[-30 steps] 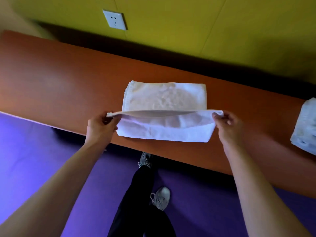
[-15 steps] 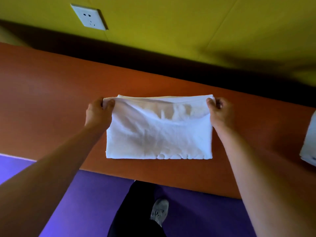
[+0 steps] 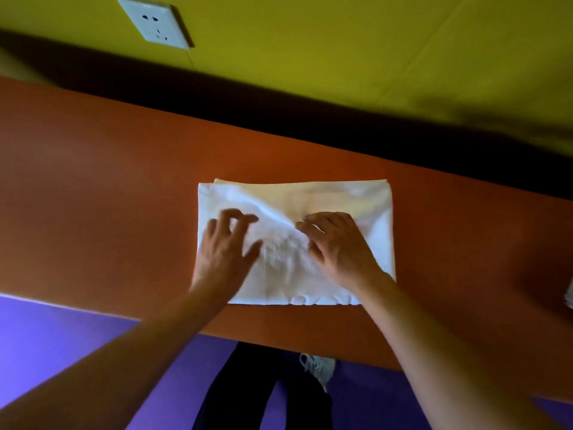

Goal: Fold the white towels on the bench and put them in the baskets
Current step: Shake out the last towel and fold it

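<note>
With the towel (image 3: 310, 206) folded flat mid-surface (image 3: 93, 181), below the wall socket (image 3: 155, 23), both hands lie on it, likely smoothing the fold. Left hand (image 3: 224, 252) fingers loose, right hand (image 3: 338, 246) fingers slightly bent, grasping nothing.

Indoor room, type undetermined: long orange table (image 3: 93, 187) against a yellow-green wall (image 3: 310, 57), wall socket (image 3: 156, 24), purple floor (image 3: 46, 342).

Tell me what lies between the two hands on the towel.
In the head view, only a raised wrinkle of the white towel lies between the left hand and the right hand.
</note>
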